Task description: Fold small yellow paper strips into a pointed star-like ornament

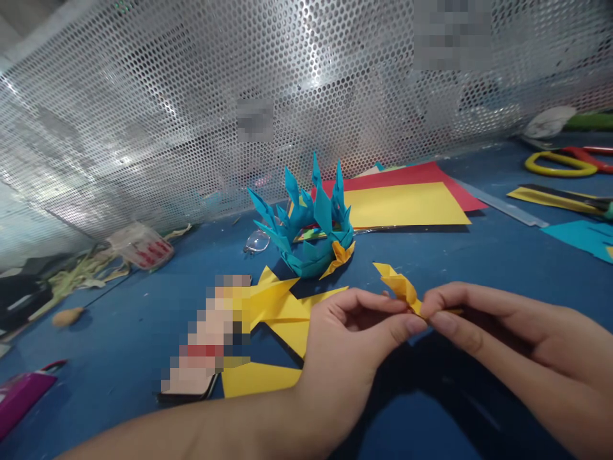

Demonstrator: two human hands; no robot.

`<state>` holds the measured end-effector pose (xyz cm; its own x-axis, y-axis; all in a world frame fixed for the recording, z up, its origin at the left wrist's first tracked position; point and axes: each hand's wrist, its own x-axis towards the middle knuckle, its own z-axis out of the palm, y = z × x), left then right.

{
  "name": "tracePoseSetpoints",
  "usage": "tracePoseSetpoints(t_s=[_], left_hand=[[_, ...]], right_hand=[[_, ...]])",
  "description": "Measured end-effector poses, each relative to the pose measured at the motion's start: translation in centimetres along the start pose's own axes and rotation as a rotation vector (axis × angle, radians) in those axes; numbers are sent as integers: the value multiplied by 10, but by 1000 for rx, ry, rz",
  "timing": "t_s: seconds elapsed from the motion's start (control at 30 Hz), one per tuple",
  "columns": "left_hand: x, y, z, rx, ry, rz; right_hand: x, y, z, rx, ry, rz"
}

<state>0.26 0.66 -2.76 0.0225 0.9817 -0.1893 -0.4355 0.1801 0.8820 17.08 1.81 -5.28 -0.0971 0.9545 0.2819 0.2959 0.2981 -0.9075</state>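
Note:
A small folded piece of yellow paper (401,285) is pinched between the fingertips of both hands, its pointed end sticking up. My left hand (357,345) grips its lower left side with thumb and forefinger; my right hand (502,338) pinches it from the right. Fingers cover the lower part of the folds. Just beyond stands a blue folded-paper crown (311,259) with tall points, and an orange-yellow folded piece (339,257) sits against its front right. Loose yellow paper pieces (287,313) lie left of my left hand.
A phone (205,345) lies at left. Behind the crown are yellow sheets (407,207) and red paper (421,176). Yellow-handled scissors (560,164) and blue paper (582,236) lie at right. A clear cup (141,246) and a purple object (26,399) are at left. A perforated silvery screen (191,115) rises behind.

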Motion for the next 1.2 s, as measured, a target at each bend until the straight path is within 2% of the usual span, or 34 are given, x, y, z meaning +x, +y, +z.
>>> tracePoseSetpoints(t_s=[0.2,0.37,0.6,0.8,1.0,1.2], left_hand=[[1,-1,-2,35,-27,-5],[0,-2,-2,72,-24,47],[0,-2,-2,109,-36,105],[-2,-1,-2,91,-44,-7],[-1,-1,-3,131,-61,13],[0,-2,-3,185,-70,10]], right_hand=[[0,-8,-2,147,-23,42],[5,-10,-2,107,-42,0],[4,0,-4,30,50,-67],[7,-4,-9,-7,-55,-63],[8,-2,-12,-68,-72,-21],[1,2,-8,-111,89,-217]])
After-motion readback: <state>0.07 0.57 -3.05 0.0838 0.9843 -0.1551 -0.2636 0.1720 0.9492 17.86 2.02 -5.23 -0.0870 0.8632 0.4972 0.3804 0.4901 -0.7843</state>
